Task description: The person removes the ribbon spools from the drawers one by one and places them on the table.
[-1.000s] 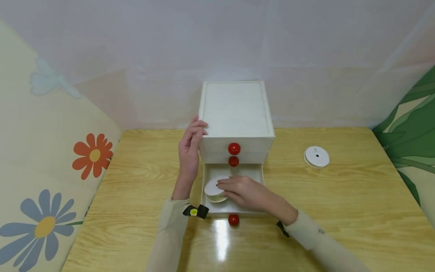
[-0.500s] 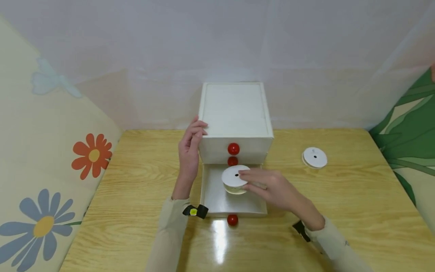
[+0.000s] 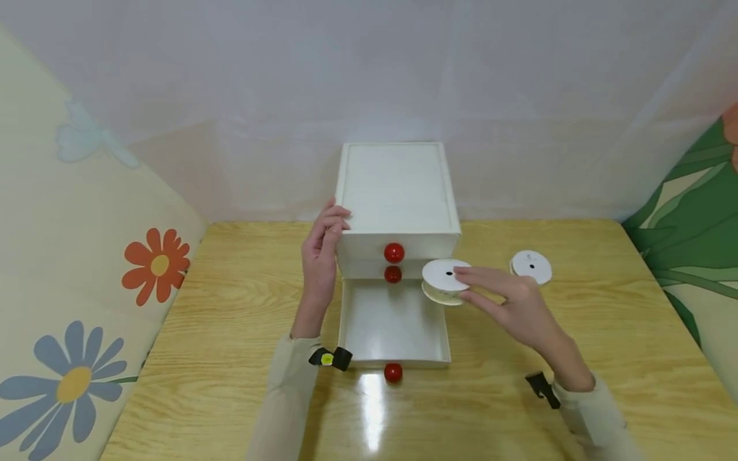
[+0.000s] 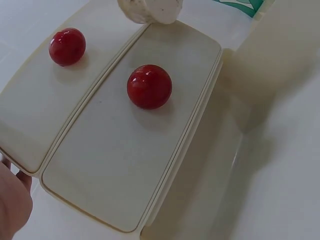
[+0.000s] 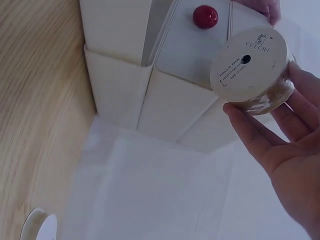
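Note:
A white three-drawer box (image 3: 398,192) stands at the back of the wooden table (image 3: 605,333). Its bottom drawer (image 3: 393,323) is pulled out and shows a bare floor. My left hand (image 3: 321,256) rests with straight fingers against the box's left side. My right hand (image 3: 507,301) holds a white spool (image 3: 445,280) in its fingertips, in the air just right of the open drawer. In the right wrist view the spool (image 5: 252,67) shows a white flange with a black centre hole, and the fingers (image 5: 260,145) curl round it. The left wrist view shows two closed drawer fronts with red knobs (image 4: 149,86).
A second white spool (image 3: 531,266) lies on the table right of the box. Red knobs (image 3: 394,252) mark each drawer front; the open drawer's knob (image 3: 393,372) points toward me. Flower-patterned panels stand at the left and right edges, a pale curtain behind.
My right hand has lifted the spool out of the bottom drawer and carried it up and to the right, past the drawer's right wall. The left hand has stayed on the box.

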Demonstrator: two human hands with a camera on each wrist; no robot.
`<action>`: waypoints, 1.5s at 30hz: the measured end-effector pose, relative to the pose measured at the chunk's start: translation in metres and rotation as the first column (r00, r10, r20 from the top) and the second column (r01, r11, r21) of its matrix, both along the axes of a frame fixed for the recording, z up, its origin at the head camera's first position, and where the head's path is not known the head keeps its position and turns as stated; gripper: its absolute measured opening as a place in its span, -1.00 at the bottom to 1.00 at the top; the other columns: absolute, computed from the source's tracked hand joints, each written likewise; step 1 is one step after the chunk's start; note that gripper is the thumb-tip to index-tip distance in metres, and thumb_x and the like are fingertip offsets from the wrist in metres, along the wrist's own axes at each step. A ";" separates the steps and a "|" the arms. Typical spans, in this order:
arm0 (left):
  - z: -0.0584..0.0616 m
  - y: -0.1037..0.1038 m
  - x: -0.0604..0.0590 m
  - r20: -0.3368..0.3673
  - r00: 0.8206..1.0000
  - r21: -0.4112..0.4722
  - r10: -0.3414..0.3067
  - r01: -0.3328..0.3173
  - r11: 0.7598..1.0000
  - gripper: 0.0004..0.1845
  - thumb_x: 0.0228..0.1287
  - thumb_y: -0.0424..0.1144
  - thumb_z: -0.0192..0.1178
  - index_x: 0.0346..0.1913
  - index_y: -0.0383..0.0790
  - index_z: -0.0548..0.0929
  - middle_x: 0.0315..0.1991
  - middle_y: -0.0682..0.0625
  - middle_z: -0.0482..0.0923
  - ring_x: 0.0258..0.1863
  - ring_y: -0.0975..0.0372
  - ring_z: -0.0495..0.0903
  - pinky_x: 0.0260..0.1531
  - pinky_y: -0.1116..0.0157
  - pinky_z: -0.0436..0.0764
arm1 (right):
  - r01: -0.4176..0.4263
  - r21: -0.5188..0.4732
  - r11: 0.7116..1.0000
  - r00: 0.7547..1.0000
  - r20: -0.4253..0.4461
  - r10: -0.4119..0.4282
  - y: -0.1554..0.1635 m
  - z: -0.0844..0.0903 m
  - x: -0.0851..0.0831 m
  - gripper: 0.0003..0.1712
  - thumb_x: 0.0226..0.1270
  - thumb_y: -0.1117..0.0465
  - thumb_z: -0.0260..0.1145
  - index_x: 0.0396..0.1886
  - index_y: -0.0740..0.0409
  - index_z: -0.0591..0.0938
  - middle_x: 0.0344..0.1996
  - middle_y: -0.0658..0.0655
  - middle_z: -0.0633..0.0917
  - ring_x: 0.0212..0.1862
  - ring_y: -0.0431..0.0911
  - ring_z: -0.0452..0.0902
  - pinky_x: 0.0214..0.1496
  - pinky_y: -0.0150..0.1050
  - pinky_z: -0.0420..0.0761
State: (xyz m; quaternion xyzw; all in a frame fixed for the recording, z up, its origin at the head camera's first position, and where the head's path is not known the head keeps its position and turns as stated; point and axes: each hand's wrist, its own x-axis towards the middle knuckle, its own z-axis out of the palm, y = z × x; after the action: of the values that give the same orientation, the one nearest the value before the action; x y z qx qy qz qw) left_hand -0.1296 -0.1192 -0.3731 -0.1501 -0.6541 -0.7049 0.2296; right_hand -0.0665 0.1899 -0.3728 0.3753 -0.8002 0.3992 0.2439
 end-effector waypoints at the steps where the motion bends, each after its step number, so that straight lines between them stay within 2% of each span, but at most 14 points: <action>1: 0.000 0.000 0.000 0.001 1.000 0.001 0.000 0.000 1.000 -0.79 0.54 -0.34 -0.01 -0.26 -0.26 0.60 0.06 0.18 0.62 0.53 0.12 0.25 0.55 0.18 0.12 | 0.006 -0.002 1.000 1.000 0.001 -0.006 0.003 0.000 0.000 -0.46 0.50 -0.14 0.25 -0.06 0.28 0.80 -0.06 0.21 0.80 -0.05 0.14 0.77 0.18 -0.46 0.56; 5: -0.001 -0.001 -0.001 0.004 1.000 0.000 -0.011 0.011 1.000 -0.79 0.56 -0.35 -0.02 -0.25 -0.26 0.59 0.06 0.17 0.62 0.54 0.12 0.23 0.56 0.19 0.11 | 0.041 0.008 0.999 0.999 0.000 -0.041 0.014 -0.002 0.001 -0.47 0.48 -0.14 0.27 -0.05 0.26 0.81 -0.04 0.19 0.80 -0.03 0.05 0.77 0.16 -0.49 0.56; 12: -0.001 0.000 0.000 0.002 1.000 -0.010 -0.021 0.021 1.000 -0.77 0.58 -0.37 -0.04 -0.19 -0.52 0.52 0.08 0.18 0.61 0.55 0.10 0.21 0.56 0.19 0.11 | 0.140 0.037 0.989 0.990 0.003 -0.140 0.036 -0.007 0.000 -0.44 0.48 -0.16 0.26 -0.05 0.26 0.80 -0.01 0.21 0.79 0.12 -0.28 0.65 0.16 -0.56 0.52; 18: -0.001 -0.001 -0.001 0.003 1.000 -0.014 -0.018 0.018 1.000 -0.79 0.57 -0.35 -0.04 -0.23 -0.35 0.57 0.08 0.19 0.61 0.55 0.10 0.21 0.56 0.18 0.11 | 0.223 0.036 0.974 0.974 -0.041 -0.222 0.053 -0.015 -0.005 -0.35 0.42 -0.23 0.23 -0.10 0.30 0.80 -0.03 0.21 0.79 0.12 -0.25 0.64 0.12 -0.62 0.48; 20: -0.001 -0.001 -0.001 0.002 1.000 -0.014 -0.019 0.019 1.000 -0.79 0.57 -0.35 -0.04 -0.23 -0.32 0.58 0.08 0.19 0.61 0.55 0.09 0.20 0.56 0.18 0.10 | 0.241 0.046 0.970 0.970 -0.036 -0.239 0.059 -0.018 -0.006 -0.36 0.41 -0.22 0.24 -0.11 0.31 0.80 -0.05 0.22 0.79 0.13 -0.31 0.60 0.10 -0.64 0.47; 22: 0.000 -0.001 -0.001 -0.003 1.000 -0.012 -0.022 0.022 1.000 -0.78 0.57 -0.35 -0.04 -0.23 -0.37 0.57 0.08 0.19 0.61 0.56 0.08 0.20 0.56 0.18 0.10 | 0.261 0.062 0.963 0.965 -0.021 -0.261 0.065 -0.021 -0.006 -0.44 0.40 -0.15 0.31 -0.11 0.32 0.80 -0.06 0.22 0.79 0.14 -0.40 0.54 0.08 -0.66 0.46; 24: 0.000 0.000 -0.001 -0.008 1.000 -0.010 -0.025 0.025 1.000 -0.77 0.57 -0.36 -0.04 -0.21 -0.45 0.54 0.08 0.19 0.61 0.56 0.08 0.20 0.56 0.18 0.10 | 0.295 0.089 0.951 0.955 -0.006 -0.296 0.070 -0.024 -0.005 -0.60 0.31 0.03 0.47 -0.12 0.31 0.81 -0.07 0.22 0.80 0.13 -0.45 0.49 0.09 -0.68 0.42; 26: 0.000 0.000 -0.001 -0.011 1.000 -0.004 -0.025 0.025 1.000 -0.77 0.57 -0.37 -0.04 -0.20 -0.50 0.53 0.07 0.18 0.61 0.55 0.09 0.20 0.56 0.18 0.10 | 0.326 0.116 0.938 0.944 0.013 -0.330 0.074 -0.027 -0.005 -0.69 0.15 0.25 0.58 -0.13 0.30 0.81 -0.09 0.22 0.80 0.08 -0.36 0.57 0.08 -0.72 0.39; 28: 0.000 -0.001 -0.001 -0.010 1.000 -0.003 -0.019 0.019 1.000 -0.77 0.57 -0.37 -0.04 -0.21 -0.48 0.53 0.07 0.18 0.61 0.55 0.09 0.21 0.56 0.18 0.10 | 0.352 0.146 0.924 0.932 0.033 -0.361 0.078 -0.030 -0.005 -0.63 -0.03 0.43 0.62 -0.14 0.29 0.81 -0.11 0.22 0.81 0.01 -0.16 0.69 0.08 -0.74 0.35; 30: 0.000 -0.001 -0.001 -0.006 1.000 -0.001 -0.013 0.013 1.000 -0.78 0.56 -0.37 -0.04 -0.22 -0.44 0.55 0.07 0.18 0.61 0.55 0.09 0.22 0.56 0.19 0.10 | 0.362 0.168 0.917 0.925 0.058 -0.375 0.081 -0.034 -0.005 -0.60 -0.08 0.49 0.61 -0.14 0.30 0.81 -0.12 0.24 0.80 -0.06 0.09 0.75 0.09 -0.75 0.31; 32: -0.001 -0.001 -0.001 0.000 1.000 0.001 -0.009 0.009 1.000 -0.78 0.56 -0.36 -0.04 -0.23 -0.40 0.56 0.06 0.17 0.61 0.55 0.10 0.22 0.56 0.19 0.10 | 0.369 0.187 0.910 0.917 0.084 -0.389 0.084 -0.037 -0.006 -0.62 -0.05 0.49 0.60 -0.14 0.29 0.81 -0.13 0.25 0.81 -0.12 0.22 0.76 0.08 -0.77 0.28; 40: -0.001 -0.001 0.000 0.010 1.000 0.000 -0.004 0.004 1.000 -0.77 0.56 -0.37 -0.04 -0.24 -0.46 0.54 0.06 0.18 0.62 0.54 0.11 0.22 0.56 0.18 0.10 | 0.374 0.279 0.884 0.888 0.168 -0.428 0.096 -0.055 -0.004 -0.71 0.14 0.35 0.57 -0.10 0.26 0.82 -0.12 0.22 0.81 -0.17 0.16 0.77 -0.08 -0.76 0.33; 42: -0.001 -0.001 0.000 0.010 1.000 -0.004 -0.006 0.006 1.000 -0.78 0.56 -0.36 -0.04 -0.24 -0.42 0.55 0.07 0.19 0.62 0.54 0.11 0.22 0.56 0.18 0.10 | 0.369 0.298 0.880 0.880 0.192 -0.434 0.097 -0.058 -0.003 -0.73 0.18 0.33 0.55 -0.09 0.27 0.81 -0.11 0.24 0.80 -0.11 0.21 0.76 -0.04 -0.62 0.49; 45: -0.001 -0.001 0.001 0.008 1.000 -0.004 -0.009 0.009 1.000 -0.78 0.56 -0.35 -0.04 -0.24 -0.35 0.57 0.07 0.19 0.62 0.55 0.12 0.22 0.56 0.17 0.10 | 0.359 0.312 0.880 0.872 0.225 -0.435 0.099 -0.061 -0.003 -0.74 0.22 0.33 0.53 -0.08 0.29 0.80 -0.09 0.27 0.80 -0.06 0.26 0.74 -0.02 -0.14 0.72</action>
State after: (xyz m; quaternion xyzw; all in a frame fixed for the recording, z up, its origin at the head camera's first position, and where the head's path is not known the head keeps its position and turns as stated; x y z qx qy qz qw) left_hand -0.1287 -0.1204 -0.3743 -0.1507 -0.6558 -0.7051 0.2237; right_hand -0.0694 0.2888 -0.4335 0.1677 -0.9326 0.2819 0.1506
